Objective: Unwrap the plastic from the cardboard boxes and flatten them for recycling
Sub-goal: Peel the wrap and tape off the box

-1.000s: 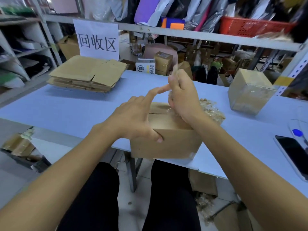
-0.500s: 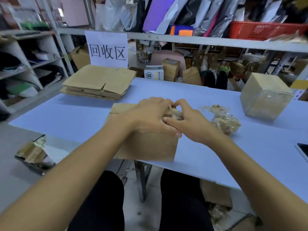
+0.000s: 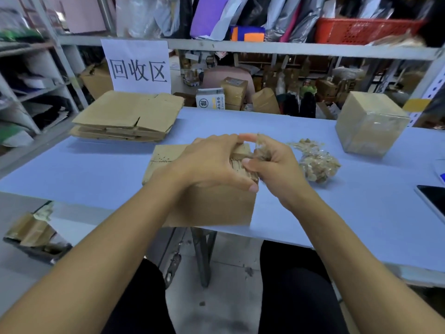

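The desk (image 3: pixel 96 169) has a pale blue top, and its near edge runs from the left to the right of the scene. At the far left lies a stack of flattened cardboard (image 3: pixel 128 116). At the near edge, in the middle, stands an open cardboard box (image 3: pixel 212 208), and its near side hangs a little over the edge. Just to the right of it lies a heap of crumpled plastic wrap (image 3: pixel 317 165). At the far right stands a wrapped box (image 3: pixel 370 124). A dark phone (image 3: pixel 433 201) lies at the right edge.
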